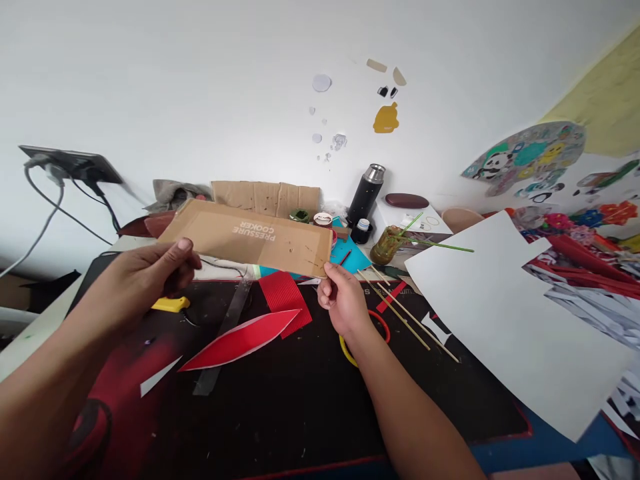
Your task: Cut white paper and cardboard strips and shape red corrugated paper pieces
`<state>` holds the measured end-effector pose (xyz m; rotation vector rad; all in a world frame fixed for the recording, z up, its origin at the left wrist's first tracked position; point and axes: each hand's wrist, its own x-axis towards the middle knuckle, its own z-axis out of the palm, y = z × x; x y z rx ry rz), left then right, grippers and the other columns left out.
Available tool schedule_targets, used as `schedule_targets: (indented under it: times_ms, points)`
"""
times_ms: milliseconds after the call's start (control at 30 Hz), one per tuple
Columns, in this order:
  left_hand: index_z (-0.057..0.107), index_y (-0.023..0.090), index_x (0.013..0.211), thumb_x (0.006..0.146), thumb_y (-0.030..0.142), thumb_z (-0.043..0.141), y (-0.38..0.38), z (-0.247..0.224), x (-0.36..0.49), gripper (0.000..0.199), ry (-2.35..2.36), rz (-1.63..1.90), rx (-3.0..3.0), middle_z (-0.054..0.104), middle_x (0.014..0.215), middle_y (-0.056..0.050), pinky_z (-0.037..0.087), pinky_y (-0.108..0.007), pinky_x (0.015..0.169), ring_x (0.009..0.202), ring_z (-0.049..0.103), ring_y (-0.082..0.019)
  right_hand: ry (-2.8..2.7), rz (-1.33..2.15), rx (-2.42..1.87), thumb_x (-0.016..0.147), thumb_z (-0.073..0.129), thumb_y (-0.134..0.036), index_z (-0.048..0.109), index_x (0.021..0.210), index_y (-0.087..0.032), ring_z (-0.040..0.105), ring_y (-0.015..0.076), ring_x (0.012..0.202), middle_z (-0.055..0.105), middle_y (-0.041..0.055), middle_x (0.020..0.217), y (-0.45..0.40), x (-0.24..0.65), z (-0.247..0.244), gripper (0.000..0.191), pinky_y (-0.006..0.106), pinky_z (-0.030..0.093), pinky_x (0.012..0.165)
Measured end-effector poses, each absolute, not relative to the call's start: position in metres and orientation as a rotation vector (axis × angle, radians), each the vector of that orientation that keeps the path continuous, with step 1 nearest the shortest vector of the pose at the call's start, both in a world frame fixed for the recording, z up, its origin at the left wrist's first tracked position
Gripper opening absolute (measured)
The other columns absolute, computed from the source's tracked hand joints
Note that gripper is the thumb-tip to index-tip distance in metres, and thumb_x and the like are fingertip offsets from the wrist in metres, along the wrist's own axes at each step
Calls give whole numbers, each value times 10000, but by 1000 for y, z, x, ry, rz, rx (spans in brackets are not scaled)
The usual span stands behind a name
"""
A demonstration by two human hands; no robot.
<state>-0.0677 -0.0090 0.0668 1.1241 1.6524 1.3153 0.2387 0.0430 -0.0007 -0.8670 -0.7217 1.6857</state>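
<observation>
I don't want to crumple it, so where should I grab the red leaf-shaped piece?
Try pinching the red leaf-shaped piece gently at its wide middle, by the long near edge, coming in low over the black mat. Its two ends narrow to points, so they might bend more easily, and the far-right point lies over the red ribbed sheet.

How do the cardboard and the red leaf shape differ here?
The cardboard is brown with upside-down lettering; the leaf shape is red with pale edges. The cardboard is roughly rectangular, while the leaf shape tapers to two points. The right hand holds the cardboard up; the leaf shape lies over the dark mat, unheld. Both look flat and thin.
</observation>
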Motion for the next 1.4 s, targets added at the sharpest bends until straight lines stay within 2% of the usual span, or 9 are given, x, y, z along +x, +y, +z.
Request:
schedule_targets:
  times_ms: [100, 200, 333, 433, 500, 700, 1033, 1233, 1400]
  points:
    - [845, 180, 957, 718, 860, 735, -9, 57, -73, 729, 1511, 970, 1164, 776, 778, -155, 509, -319, 480, 554, 604, -228, -734, 1681, -826, 760, 872, -455, 544, 749, -222, 405, 77, 410, 470, -92, 502, 45, 240, 0, 402, 206, 235, 391]
    - [829, 163, 1002, 667, 845, 789, 1, 49, -66, 761, 1301, 1045, 972, 814, 1012, -237, 575, -352, 502, 634, 677, -257, -776, 1682, -830, 763, 870, -466, 533, 738, -227, 385, 77, 393, 446, -99, 481, 44, 240, 0, 414, 212, 222, 390]
    - [710, 145, 705, 803, 525, 831, 9, 40, -50, 411, 1164, 1342, 734, 701, 636, -139, 497, -262, 408, 550, 655, -220, -883, 1748, -858, 763, 869, -502, 529, 729, -231, 409, 88, 394, 444, -100, 476, 39, 237, -1, 436, 220, 225, 392]
    - [698, 126, 780, 796, 227, 800, 9, 38, -46, 144, 1160, 1544, 671, 665, 584, -66, 453, -222, 379, 466, 613, -170, -1027, 1771, -834, 806, 830, -556, 585, 779, -230, 437, 102, 416, 507, -79, 516, 33, 235, -1, 409, 233, 247, 402]
    - [662, 145, 806, 781, 147, 754, 9, 38, -49, 95, 1139, 1674, 643, 645, 590, -12, 435, -195, 381, 438, 570, -127, -1190, 1710, -819, 872, 764, -604, 657, 849, -225, 427, 106, 425, 541, -64, 547, 31, 236, 0, 395, 246, 259, 417]
    - [588, 158, 815, 760, 78, 690, 12, 36, -58, 141, 1113, 1803, 539, 650, 622, -2, 448, -186, 394, 454, 566, -115, -1728, 1215, -946, 1007, 660, -558, 795, 979, -242, 496, 149, 568, 563, -30, 620, 29, 240, -1, 345, 281, 364, 573]
    - [607, 155, 850, 751, 120, 746, 10, 29, -54, 175, 1145, 1771, 544, 636, 586, 4, 445, -203, 412, 461, 579, -135, -2270, 787, -963, 970, 802, -342, 827, 1073, -264, 679, 236, 1004, 712, 66, 1081, 23, 240, -3, 132, 364, 496, 883]
    - [633, 160, 810, 727, 154, 785, 9, 25, -50, 172, 1165, 1741, 582, 638, 571, -8, 481, -221, 441, 484, 614, -154, -2301, 843, -1014, 978, 749, -192, 817, 996, -228, 677, 195, 890, 715, 47, 1005, 22, 235, -6, 79, 326, 489, 801]
    - [676, 161, 804, 747, 216, 809, 9, 19, -50, 155, 1174, 1706, 622, 673, 586, -40, 470, -223, 436, 503, 629, -165, -2250, 890, -1028, 938, 712, -121, 769, 831, -218, 628, 161, 743, 697, 15, 864, 22, 232, -5, 155, 293, 439, 708]
